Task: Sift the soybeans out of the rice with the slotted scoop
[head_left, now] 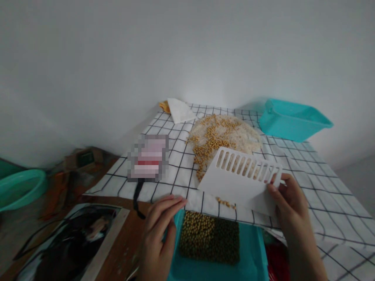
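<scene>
My right hand [291, 199] grips the right end of a white slotted plastic board [234, 181], thumb on the near face. The board stands tilted over the checked cloth, its row of slots along the top. Behind it spreads a pile of yellow soybeans [212, 134] on a pale, fine-grained layer [246, 134]. A few loose soybeans [225, 202] lie in front of its lower edge. My left hand [161, 226] has its fingers stretched out over the left corner of a teal tray [252, 269]. In that tray lie yellow beans [196, 230] beside dark green beans [225, 242].
A teal bin [293, 119] stands at the back right of the checked cloth [316, 183]. At the back left lies a folded white cloth [179, 110]. A pixelated pinkish object [149, 158] with a black strap lies left. A green basin [23, 191] is far left.
</scene>
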A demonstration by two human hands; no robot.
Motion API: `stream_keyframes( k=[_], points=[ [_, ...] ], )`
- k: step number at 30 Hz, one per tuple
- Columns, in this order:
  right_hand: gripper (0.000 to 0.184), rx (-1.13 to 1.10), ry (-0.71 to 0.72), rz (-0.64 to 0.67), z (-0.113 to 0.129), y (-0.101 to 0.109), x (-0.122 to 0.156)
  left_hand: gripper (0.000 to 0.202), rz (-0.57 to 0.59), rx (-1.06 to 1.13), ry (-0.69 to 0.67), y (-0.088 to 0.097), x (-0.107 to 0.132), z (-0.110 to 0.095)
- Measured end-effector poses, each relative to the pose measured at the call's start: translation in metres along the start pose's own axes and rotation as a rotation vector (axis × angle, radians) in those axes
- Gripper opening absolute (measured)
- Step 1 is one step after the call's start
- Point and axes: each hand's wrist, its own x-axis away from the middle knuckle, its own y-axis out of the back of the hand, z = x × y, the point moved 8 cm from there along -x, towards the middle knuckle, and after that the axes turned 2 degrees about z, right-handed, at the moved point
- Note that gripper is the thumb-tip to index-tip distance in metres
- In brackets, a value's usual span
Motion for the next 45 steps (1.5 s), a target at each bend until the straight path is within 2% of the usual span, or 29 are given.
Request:
stream_keyframes(
  k=[23, 28, 32, 38, 45],
  points=[
    [0.023, 0.024, -0.031, 0.039, 0.004, -0.005, 0.003, 0.042, -0.012, 0.003, 0.009, 0.001, -0.001, -0.001],
    [0.025, -0.050, -0.104, 0.109, -0.001, -0.008, 0.002, 0.041, 0.000, -0.007, 0.010, 0.001, -0.001, -0.002],
    [0.026, -0.102, -0.061, 0.031, 0.001, -0.001, -0.004, 0.041, 0.001, -0.007, 0.018, 0.001, -0.002, -0.002],
    [0.031, -0.045, -0.038, -0.033, -0.007, 0.009, -0.014, 0.041, -0.008, -0.001, 0.017, 0.001, -0.002, -0.002],
    [0.027, -0.025, 0.047, -0.129, 0.000, 0.016, -0.013, 0.042, -0.007, -0.013, 0.022, 0.001, 0.000, 0.000]
  ],
)
